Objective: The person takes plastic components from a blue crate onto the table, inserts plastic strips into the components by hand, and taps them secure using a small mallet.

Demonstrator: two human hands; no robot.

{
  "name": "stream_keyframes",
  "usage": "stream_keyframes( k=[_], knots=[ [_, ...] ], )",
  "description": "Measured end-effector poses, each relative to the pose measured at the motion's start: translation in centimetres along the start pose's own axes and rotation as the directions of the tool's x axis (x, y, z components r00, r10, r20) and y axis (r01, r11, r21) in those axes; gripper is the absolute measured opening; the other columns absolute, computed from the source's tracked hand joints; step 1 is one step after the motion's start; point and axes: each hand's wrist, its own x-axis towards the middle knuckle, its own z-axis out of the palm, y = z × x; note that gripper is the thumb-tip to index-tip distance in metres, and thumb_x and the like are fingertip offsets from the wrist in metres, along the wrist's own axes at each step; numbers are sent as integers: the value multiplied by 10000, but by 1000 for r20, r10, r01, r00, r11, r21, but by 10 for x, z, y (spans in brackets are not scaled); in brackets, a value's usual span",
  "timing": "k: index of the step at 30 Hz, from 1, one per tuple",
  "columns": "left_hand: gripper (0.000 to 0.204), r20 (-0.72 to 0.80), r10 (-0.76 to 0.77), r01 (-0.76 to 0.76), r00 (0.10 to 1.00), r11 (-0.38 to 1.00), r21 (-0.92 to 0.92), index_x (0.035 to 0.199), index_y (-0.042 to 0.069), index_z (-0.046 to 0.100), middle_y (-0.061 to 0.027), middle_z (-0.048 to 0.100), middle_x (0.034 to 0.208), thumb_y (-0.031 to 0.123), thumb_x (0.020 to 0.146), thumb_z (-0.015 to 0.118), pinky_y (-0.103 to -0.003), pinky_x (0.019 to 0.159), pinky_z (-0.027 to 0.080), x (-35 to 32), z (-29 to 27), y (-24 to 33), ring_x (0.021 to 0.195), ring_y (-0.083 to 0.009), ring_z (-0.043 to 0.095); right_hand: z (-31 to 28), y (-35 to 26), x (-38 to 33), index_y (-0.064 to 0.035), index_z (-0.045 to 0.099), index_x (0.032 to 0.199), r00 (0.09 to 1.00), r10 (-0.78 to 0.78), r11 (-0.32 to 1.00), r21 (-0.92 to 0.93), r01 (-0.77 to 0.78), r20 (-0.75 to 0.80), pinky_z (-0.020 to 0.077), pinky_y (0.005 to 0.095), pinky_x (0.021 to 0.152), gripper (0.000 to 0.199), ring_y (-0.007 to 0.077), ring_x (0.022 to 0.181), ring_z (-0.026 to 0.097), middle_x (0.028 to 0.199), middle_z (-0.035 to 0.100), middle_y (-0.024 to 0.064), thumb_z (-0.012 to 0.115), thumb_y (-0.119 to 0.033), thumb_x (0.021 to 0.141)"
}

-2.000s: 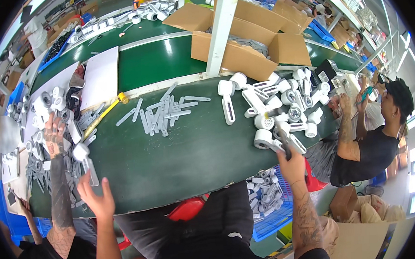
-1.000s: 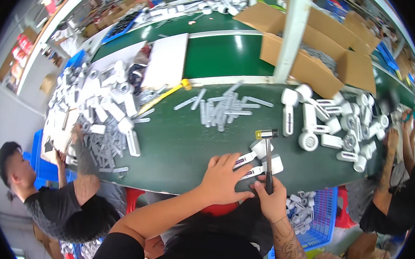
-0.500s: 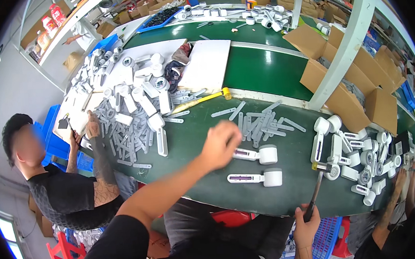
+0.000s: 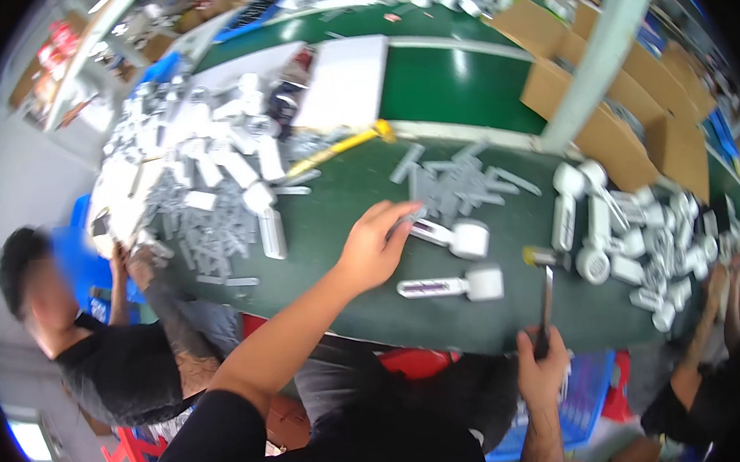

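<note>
My left hand pinches a small grey plastic strip, partly hidden by the fingers. Its fingertips are at the handle end of a white handheld device with a round head, which lies tilted on the bench. A second such device lies nearer to me, its handle slot showing a purplish inlay. My right hand is wrapped round the dark grip of a hammer with a yellow-tipped head, held at the bench's front edge. A loose pile of grey strips lies just beyond the left hand.
White devices are heaped at the right and far left. A yellow mallet lies beyond the grey strips at left. An open cardboard box stands at back right. One co-worker sits at left; another person's arms reach in at right.
My left hand has come back to the device, now with a grey strip showing in its fingers. The farther device lies more tilted. The whole view has shifted; the hammer stays in my right hand.
</note>
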Motion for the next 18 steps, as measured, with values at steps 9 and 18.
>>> stream_keyframes(
  k=[9, 18],
  knots=[
    [192, 110, 122, -130, 986, 989, 64, 1107, 105, 835, -46, 667, 877, 88, 915, 841, -381, 742, 515, -58, 47, 42, 791, -261, 594, 14, -1, 12, -34, 709, 1046, 998, 24, 1000, 8, -24, 55, 381, 244, 597, 116, 35, 662, 466, 724, 548, -69, 790, -95, 991],
    [224, 141, 180, -192, 973, 979, 69, 1131, 120, 855, -65, 743, 1095, 99, 908, 867, -374, 741, 546, -57, 45, 27, 808, -248, 658, 1, -10, -5, -2, 689, 1372, 990, -101, 994, -29, 104, 100, 551, 361, 730, 336, 246, 739, 673, 896, 723, 146, 673, -109, 1054]
  ],
)
